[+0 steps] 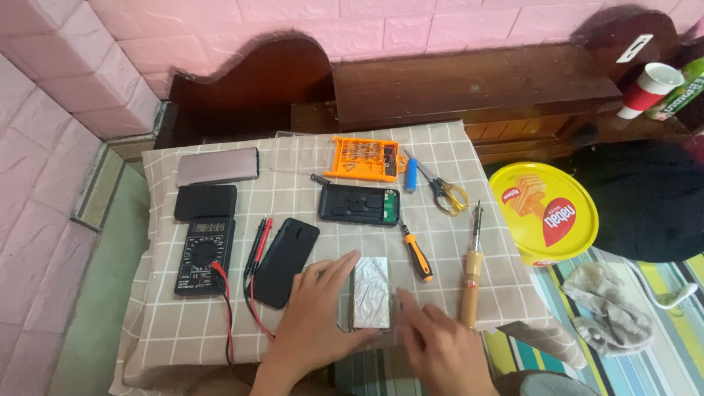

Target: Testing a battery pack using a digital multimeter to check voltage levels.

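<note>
In the head view, the left hand [315, 308] and the right hand [440, 345] clasp a foil-wrapped block [370, 293] from either side, fingers closed on its edges, at the near edge of the checked tablecloth [293, 158]. A black phone cover [286, 260] lies just left of it, with a multimeter [205, 253] beyond. An orange-handled screwdriver [416, 253] and a wooden-handled soldering iron [471, 271] lie to the right.

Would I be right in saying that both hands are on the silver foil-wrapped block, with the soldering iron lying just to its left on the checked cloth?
Not quite: the head view shows the soldering iron lying to the right of the silver foil-wrapped block, not its left. A black phone cover lies on the left. The rest holds: the left hand and right hand are both on the block, on the checked cloth.
</note>
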